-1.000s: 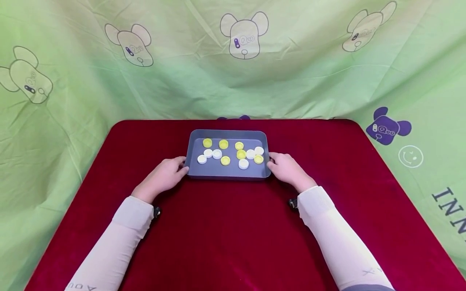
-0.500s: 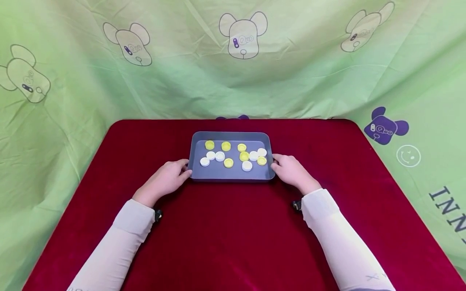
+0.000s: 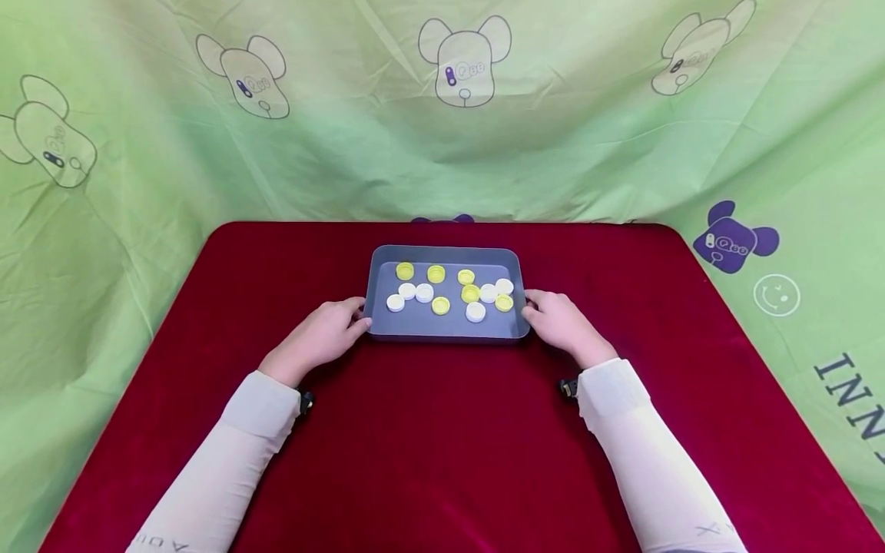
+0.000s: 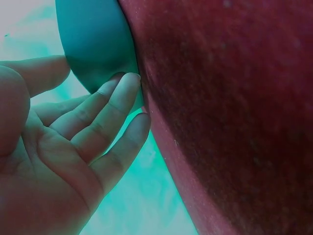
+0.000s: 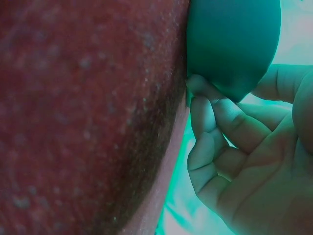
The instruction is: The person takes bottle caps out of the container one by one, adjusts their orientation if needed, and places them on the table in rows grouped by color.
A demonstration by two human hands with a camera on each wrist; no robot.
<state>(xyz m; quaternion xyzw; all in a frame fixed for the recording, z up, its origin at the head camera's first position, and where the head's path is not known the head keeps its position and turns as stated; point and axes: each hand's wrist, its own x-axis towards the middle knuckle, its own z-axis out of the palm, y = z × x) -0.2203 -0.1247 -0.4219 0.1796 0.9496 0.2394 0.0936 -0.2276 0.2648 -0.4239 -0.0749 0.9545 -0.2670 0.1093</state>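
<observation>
A shallow grey rectangular tray (image 3: 442, 327) lies toward the far side of the table. Scattered inside it are several yellow caps (image 3: 405, 270) and several white caps (image 3: 475, 312), round and low like bottle caps. My left hand (image 3: 320, 338) holds the tray's left end, its thumb at the rim. At the opposite end, my right hand (image 3: 563, 325) grips the tray likewise. The left wrist view shows fingertips low against the tray's outer wall (image 4: 100, 36). In the right wrist view, fingers touch the bottom of the outer wall (image 5: 232, 46) and the thumb sits higher.
A dark red cloth (image 3: 442, 445) covers the table, which has rounded far corners. Green curtain fabric (image 3: 346, 153) with printed mouse heads hangs behind and at both sides. Dark bands with small devices (image 3: 568, 388) sit at the wrists.
Both hands have shifted the tray a little to the right across the table. The caps have travelled with it, keeping their arrangement.
</observation>
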